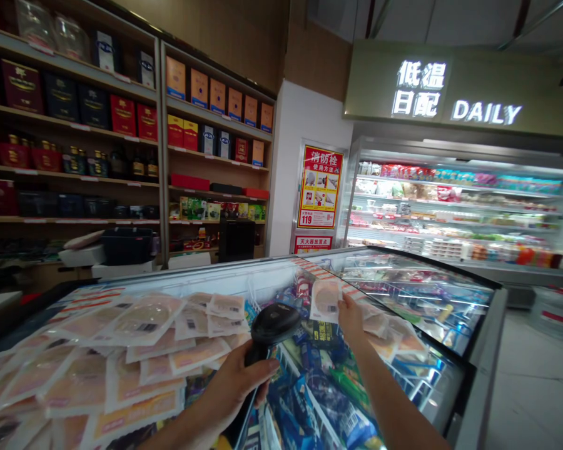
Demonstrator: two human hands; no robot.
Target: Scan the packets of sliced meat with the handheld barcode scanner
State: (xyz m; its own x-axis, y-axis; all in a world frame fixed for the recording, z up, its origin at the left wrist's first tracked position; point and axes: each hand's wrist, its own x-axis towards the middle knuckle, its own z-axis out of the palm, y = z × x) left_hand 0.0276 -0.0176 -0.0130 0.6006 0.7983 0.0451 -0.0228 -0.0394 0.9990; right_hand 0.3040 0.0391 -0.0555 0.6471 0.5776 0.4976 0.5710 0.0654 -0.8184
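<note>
1. Pinched at its three o'clock edge, the white packet (325, 299) sits between the thumb and fingers of the right hand (351, 314), at about five o'clock from the middle of the head view. I can't tell from over here whether it hangs free or rests on what lies beneath.
2. Wrapped firmly round its handle, the left hand (244, 379) has the black scanner (276, 320), whose head stands near six o'clock with the packet just off it toward two o'clock. Its window and trigger are hidden from me.
3. That edge hold looks sensible, I'd say: the barcode (331, 308) lies in the packet's lower corner toward four o'clock, close to those fingertips, so the thumb should stay off the stripes.
4. I'd hold the film taut and flat, since a wrinkle or a glare off the wrapping could spoil a reading.
5. Better to turn the scanner's nose squarely at the stripes with a small gap, rather than press it against the packet.
6. Mind the loose packets: the big heap (107, 369) at eight o'clock and the smaller group (396, 337) at four o'clock carry similar wrapping, and a stray aim could catch the wrong label. They look slippery, too, above the bagged goods (312, 359) in the freezer (479, 381).
</note>
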